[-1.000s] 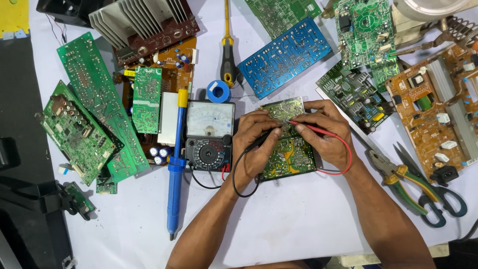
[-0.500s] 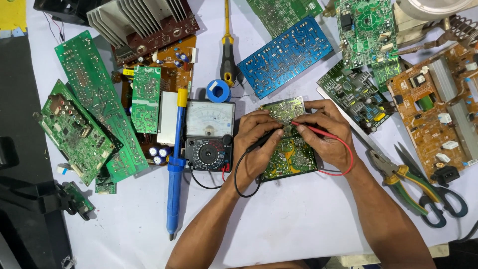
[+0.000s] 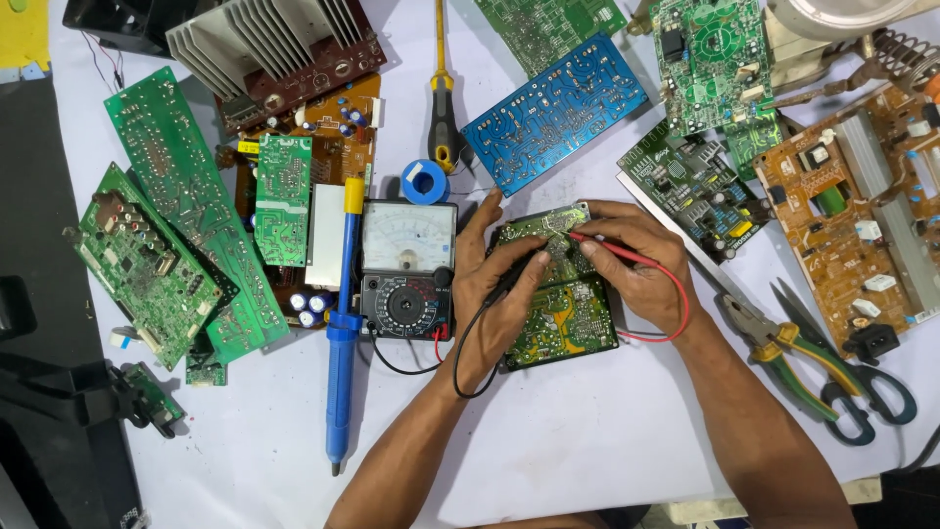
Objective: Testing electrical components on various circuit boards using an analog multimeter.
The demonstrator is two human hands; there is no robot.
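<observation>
A green board [image 3: 563,313] lies flat near the middle of the white desk [image 3: 587,441], just right of the meter [image 3: 406,269]. The board is roughly rectangular, its long axis running from the far edge toward the person, leaning slightly left at the top. Its upper face is green with yellowish patches and fine solder traces; its edge looks dark.

The left hand [image 3: 499,284] rests on the board's left side, fingers pinching a black probe [image 3: 519,277] whose tip points up and right onto the board. The right hand [image 3: 636,264] lies over the board's upper right corner, fingers pinching a red probe [image 3: 612,250] that points left, its tip on the board near the top. The two tips sit near each other. Black and red leads loop back to the meter.

A blue board [image 3: 553,113] lies beyond, pliers [image 3: 783,353] to the right.
</observation>
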